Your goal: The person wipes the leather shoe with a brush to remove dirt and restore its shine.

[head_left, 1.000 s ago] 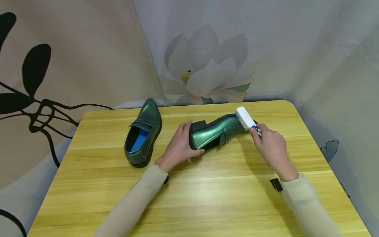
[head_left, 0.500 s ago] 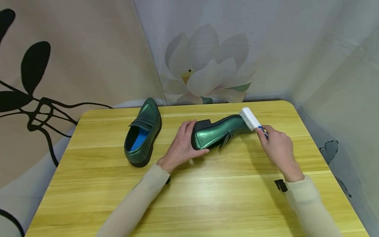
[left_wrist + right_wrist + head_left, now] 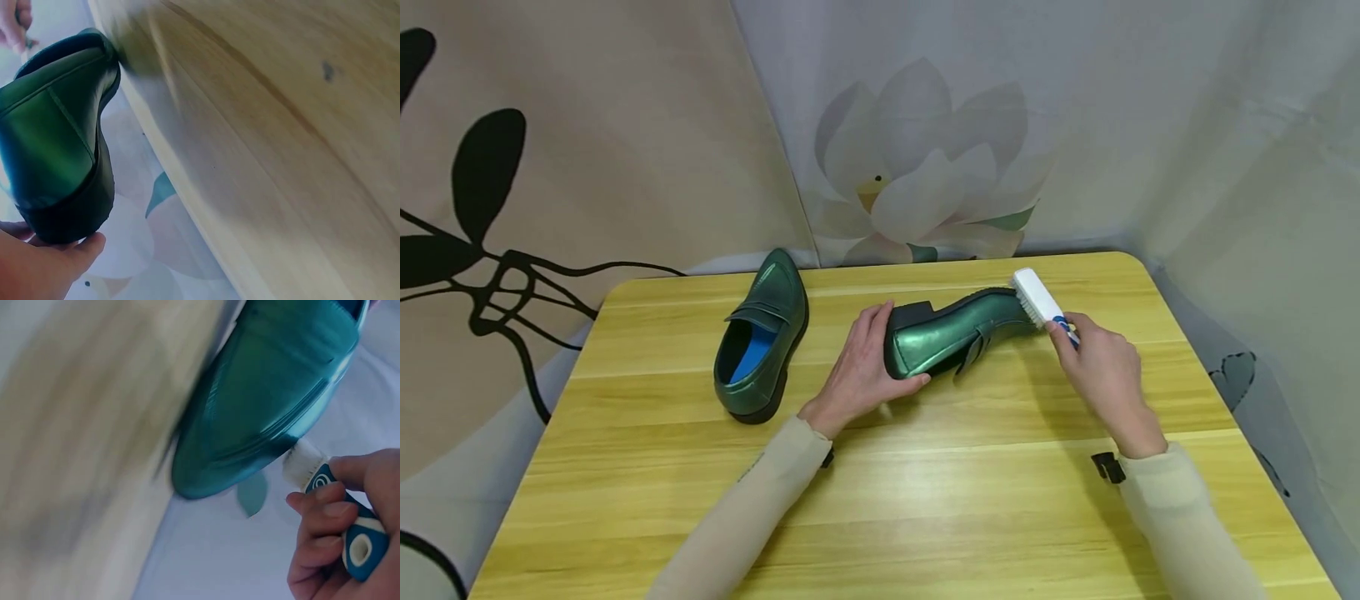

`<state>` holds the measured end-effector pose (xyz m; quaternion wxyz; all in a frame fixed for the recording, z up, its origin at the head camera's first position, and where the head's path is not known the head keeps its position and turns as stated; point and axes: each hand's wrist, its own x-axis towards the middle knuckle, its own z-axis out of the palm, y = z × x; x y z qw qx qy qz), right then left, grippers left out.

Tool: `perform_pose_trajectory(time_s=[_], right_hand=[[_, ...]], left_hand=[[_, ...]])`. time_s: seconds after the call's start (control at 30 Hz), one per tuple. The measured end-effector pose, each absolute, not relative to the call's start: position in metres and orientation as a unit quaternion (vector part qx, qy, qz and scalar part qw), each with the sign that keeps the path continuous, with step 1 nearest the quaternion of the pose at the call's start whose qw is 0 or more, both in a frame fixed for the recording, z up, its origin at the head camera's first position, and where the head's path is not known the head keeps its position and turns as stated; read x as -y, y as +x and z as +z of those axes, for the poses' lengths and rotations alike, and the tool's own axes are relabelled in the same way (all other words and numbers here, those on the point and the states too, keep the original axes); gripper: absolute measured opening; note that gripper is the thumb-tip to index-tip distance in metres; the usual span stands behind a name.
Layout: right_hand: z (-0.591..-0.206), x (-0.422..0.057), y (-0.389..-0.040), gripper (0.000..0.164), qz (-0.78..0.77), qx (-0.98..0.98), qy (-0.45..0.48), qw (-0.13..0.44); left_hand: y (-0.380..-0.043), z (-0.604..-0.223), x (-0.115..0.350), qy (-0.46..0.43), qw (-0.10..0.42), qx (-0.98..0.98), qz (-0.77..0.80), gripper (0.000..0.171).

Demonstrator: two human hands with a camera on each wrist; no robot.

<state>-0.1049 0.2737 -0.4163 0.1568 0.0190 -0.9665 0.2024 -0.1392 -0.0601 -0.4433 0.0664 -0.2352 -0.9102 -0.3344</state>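
My left hand [image 3: 865, 362] grips the heel end of a shiny green loafer [image 3: 940, 337], which is tipped on its side with its toe to the right. In the left wrist view, the fingers hold the dark heel of the loafer [image 3: 53, 144]. My right hand [image 3: 1101, 371] holds a white brush [image 3: 1036, 296] by its blue-and-white handle. The bristles touch the loafer near its toe. In the right wrist view, fingers curl round the brush handle [image 3: 359, 544], and the bristles meet the edge of the green toe [image 3: 250, 425].
The matching green loafer [image 3: 763, 337] with a blue insole stands upright on the wooden table [image 3: 925, 500], left of my left hand. Behind the table's far edge hangs a pale curtain [image 3: 1075, 125] printed with a flower. Dark straps show at both wrists.
The brush and my right hand have moved slightly right along the toe. My left hand and the loafer have shifted a little to the right too. The other loafer stays put.
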Motion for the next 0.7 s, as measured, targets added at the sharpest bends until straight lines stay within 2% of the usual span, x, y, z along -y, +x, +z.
perform_pose_trajectory(time_s=[0.2,0.43,0.7], right_hand=[[-0.403,-0.241,-0.105,0.039,0.195,0.961,0.071,0.181],[-0.394,-0.207,-0.095,0.039,0.18,0.956,0.149,0.178],[-0.394,-0.208,-0.092,0.037,0.172,0.961,0.126,0.177]], left_hand=[[-0.139,-0.441,0.057,-0.236,0.077,0.907,-0.339,0.115],[-0.138,-0.438,0.055,-0.244,0.086,0.906,-0.336,0.112],[-0.138,-0.438,0.055,-0.244,0.085,0.909,-0.329,0.111]])
